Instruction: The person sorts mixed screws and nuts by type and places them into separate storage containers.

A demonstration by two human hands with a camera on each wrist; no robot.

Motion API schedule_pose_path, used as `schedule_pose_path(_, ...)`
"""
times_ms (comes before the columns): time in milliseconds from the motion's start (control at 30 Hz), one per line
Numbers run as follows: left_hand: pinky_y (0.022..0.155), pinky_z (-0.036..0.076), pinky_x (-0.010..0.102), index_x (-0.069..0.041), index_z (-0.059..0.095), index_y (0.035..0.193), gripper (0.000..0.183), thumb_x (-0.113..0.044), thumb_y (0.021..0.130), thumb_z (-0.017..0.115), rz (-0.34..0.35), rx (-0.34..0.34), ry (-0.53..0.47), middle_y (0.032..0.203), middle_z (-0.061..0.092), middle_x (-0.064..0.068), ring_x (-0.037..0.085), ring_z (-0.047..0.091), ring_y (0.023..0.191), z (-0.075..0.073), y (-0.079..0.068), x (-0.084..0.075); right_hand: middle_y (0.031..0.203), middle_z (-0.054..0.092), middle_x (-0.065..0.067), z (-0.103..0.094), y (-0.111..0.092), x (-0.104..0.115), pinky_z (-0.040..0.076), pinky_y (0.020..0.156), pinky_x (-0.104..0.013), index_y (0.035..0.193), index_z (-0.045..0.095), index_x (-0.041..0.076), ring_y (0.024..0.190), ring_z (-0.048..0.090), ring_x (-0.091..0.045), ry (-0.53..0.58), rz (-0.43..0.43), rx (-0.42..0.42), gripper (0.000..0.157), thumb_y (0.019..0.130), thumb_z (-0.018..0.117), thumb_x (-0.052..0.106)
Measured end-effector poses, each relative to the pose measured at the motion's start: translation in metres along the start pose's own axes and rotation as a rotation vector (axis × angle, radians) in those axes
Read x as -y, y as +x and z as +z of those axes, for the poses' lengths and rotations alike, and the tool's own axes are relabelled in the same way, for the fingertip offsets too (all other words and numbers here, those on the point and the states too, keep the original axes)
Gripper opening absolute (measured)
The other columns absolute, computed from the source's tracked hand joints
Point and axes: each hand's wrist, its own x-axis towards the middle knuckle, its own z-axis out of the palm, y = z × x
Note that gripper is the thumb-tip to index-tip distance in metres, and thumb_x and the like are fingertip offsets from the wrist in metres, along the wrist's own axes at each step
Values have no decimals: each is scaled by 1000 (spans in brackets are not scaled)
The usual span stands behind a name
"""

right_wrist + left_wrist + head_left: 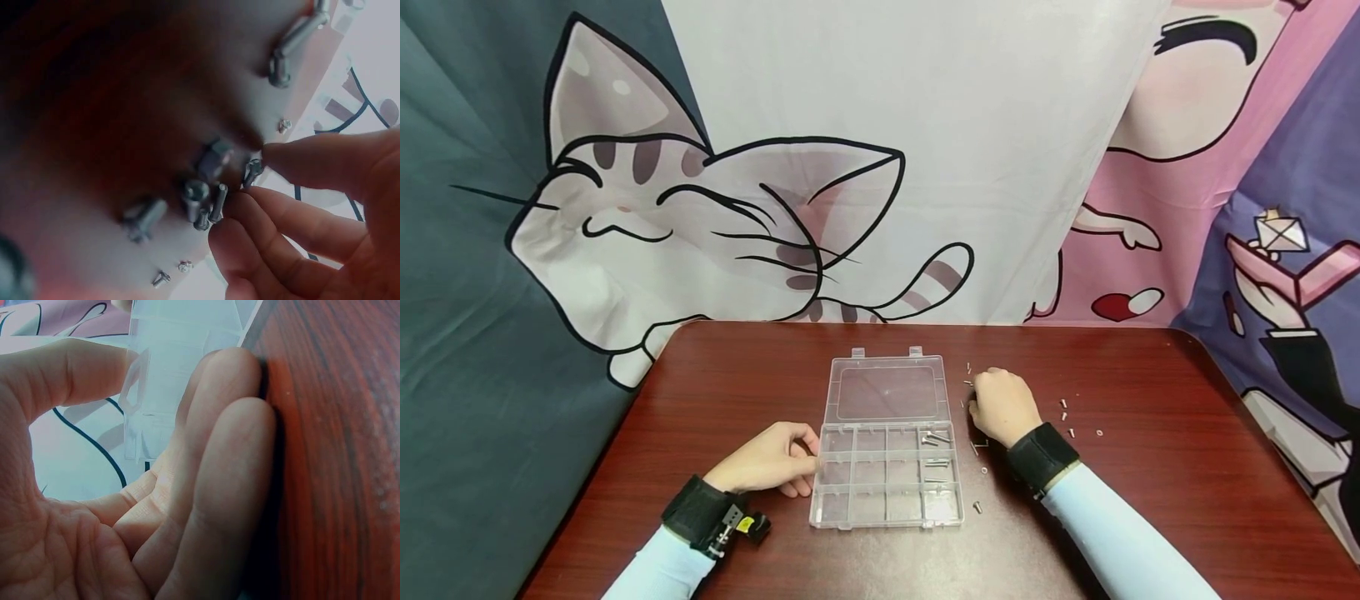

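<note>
A clear plastic compartment box (886,495) lies on the table with its lid (889,392) folded back. My left hand (767,460) holds the box's left edge, thumb on one side and fingers along the other, as the left wrist view shows. Several screws (934,438) lie in the right-hand column of compartments. Right of the box, my right hand (1006,408) reaches down to the tabletop among loose screws. In the right wrist view a small screw (252,172) sits between thumb and fingertip, pinched there. Around it lie more screws (195,194) and a dark nut (215,158).
Farther right on the brown table (1150,500) are a few small screws (1063,404) and a washer (1100,432). Another screw (977,507) lies by the box's front right corner. A printed cat curtain (970,125) hangs behind the table.
</note>
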Motion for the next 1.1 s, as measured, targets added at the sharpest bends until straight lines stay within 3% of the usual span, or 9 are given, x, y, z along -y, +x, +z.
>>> schedule_pose_path(233, 55, 57, 42, 4, 55, 104, 28, -17, 90, 66, 8, -3, 1, 71, 67, 19, 30, 68, 61, 0, 0, -1, 62, 61, -14, 2, 4, 1, 49, 49, -49, 61, 60, 5, 57, 61, -34, 3, 58, -22, 9, 68, 63, 1)
schedule_pose_path(533, 55, 57, 42, 4, 55, 104, 30, -20, 90, 67, 3, -4, 6, 72, 67, 19, 31, 68, 62, 0, -1, -2, 59, 54, -3, 3, 5, -1, 47, 50, -46, 54, 49, 18, 56, 57, -29, 55, 72, -20, 22, 64, 66, 7)
schedule_pose_path(800, 55, 57, 42, 2, 56, 104, 30, -22, 90, 68, -3, -10, 17, 71, 67, 17, 30, 68, 62, -1, -1, -2, 65, 43, 3, -10, -3, 2, 43, 52, -39, 68, 55, 16, 57, 47, -19, 125, 0, -51, 14, 67, 69, 12)
schedule_pose_path(1100, 55, 57, 42, 3, 55, 104, 30, -21, 90, 68, -3, -10, 11, 71, 67, 17, 30, 68, 62, 0, 0, -1, 68, 47, 10, -25, -19, 13, 40, 55, -29, 74, 61, 18, 61, 44, -9, 232, -131, -55, 15, 64, 68, 9)
